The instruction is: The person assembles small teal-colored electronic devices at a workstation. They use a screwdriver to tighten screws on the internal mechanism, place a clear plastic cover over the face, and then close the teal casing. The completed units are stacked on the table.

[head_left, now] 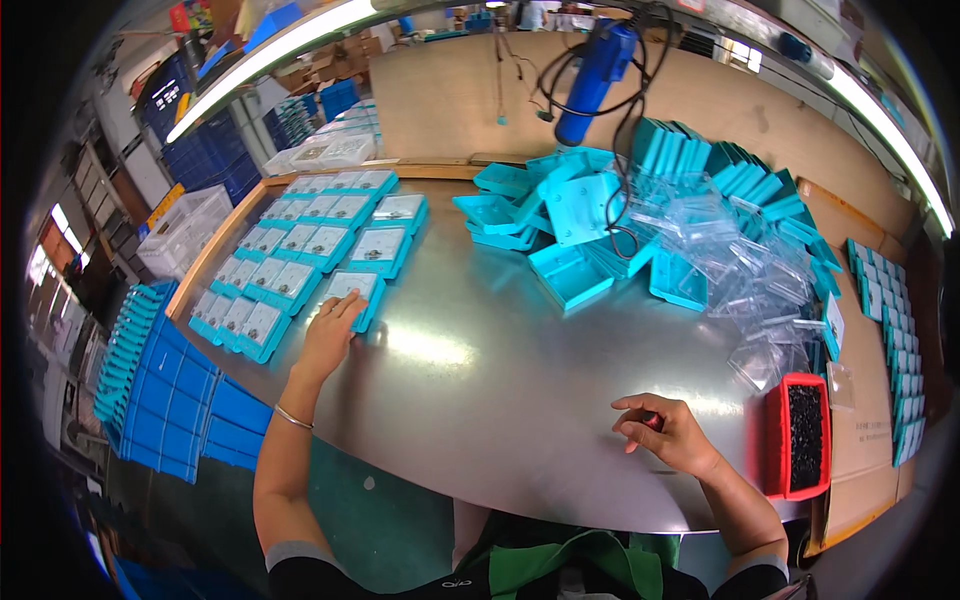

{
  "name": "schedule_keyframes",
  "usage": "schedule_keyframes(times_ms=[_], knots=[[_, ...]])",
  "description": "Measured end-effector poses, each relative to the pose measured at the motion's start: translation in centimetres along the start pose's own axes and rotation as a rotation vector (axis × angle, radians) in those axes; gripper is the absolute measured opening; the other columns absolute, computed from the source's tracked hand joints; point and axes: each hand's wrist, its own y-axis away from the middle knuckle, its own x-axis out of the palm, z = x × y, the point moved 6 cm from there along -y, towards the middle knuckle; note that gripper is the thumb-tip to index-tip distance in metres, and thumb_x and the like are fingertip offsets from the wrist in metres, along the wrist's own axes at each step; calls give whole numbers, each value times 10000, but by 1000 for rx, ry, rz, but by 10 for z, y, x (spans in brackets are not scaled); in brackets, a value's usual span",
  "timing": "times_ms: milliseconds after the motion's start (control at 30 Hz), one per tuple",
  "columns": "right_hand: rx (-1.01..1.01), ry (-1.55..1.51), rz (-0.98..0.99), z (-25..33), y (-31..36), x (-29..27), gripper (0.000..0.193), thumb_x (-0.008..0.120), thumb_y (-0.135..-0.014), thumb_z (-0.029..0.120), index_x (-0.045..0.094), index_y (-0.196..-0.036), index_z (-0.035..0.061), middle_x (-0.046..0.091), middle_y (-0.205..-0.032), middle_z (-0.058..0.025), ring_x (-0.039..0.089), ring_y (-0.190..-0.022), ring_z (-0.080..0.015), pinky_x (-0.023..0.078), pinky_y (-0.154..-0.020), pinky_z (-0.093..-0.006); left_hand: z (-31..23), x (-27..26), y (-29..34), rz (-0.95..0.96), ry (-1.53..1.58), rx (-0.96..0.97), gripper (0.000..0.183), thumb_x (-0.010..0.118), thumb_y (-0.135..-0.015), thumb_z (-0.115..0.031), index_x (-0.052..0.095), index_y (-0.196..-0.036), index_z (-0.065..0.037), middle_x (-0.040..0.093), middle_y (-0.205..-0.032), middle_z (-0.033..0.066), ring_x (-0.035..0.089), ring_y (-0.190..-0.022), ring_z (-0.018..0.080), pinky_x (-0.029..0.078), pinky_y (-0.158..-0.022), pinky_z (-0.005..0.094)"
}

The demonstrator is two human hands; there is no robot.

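My left hand is at the near edge of a teal plastic case with a white panel, its fingers curled over the case's lower part. This case is at the near end of a short column, beside closely laid rows of similar teal cases with small metal parts on their white faces. Over the right half of the metal table, my right hand is closed around a small dark thing with some red. Its kind is mostly hidden by the fingers.
Empty teal cases and clear plastic covers lie heaped at the back right. A red bin of small black parts stands at the right edge. A blue power tool hangs overhead. Blue crates stand left of the table.
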Motion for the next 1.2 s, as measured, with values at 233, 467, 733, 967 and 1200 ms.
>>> schedule_keyframes(times_ms=[233,467,733,967,1200], knots=[[-195,536,-245,35,44,-70,315,661,-809,93,583,-1096,-10,657,-758,-164,647,-671,-290,499,-617,-362,63,74,-59,-162,-65,-195,602,454,-698,183,492,-1240,-76,372,-1386,261,384,-1262,432,371,-1024,428],[29,1047,-876,-5,125,-256,260,653,-797,225,653,-956,19,631,-896,-189,621,-826,-342,492,-753,-419,36,71,-86,-136,-187,-329,670,534,-712,102,413,-1342,-89,321,-1434,218,291,-1335,399,306,-1068,471],[195,1301,-1035,-43,110,-343,336,644,-782,214,575,-1071,59,592,-1079,-161,625,-908,-345,506,-757,-452,-165,36,-26,-41,479,-3,661,555,-726,33,394,-1361,-58,313,-1440,174,333,-1321,349,287,-1075,421],[104,1246,-1295,-41,114,-373,138,620,-793,154,591,-865,41,622,-799,-162,633,-771,-351,501,-654,-445,-263,13,-20,-11,652,149,558,573,-761,24,451,-1299,-57,344,-1430,130,404,-1279,287,403,-988,413],[-557,1084,-885,80,89,-192,140,626,-748,19,627,-884,51,581,-749,-141,593,-706,-308,469,-603,-401,-361,32,-18,560,1852,-50,414,530,-934,-204,445,-1289,-9,459,-1338,152,496,-1209,301,451,-960,412]])
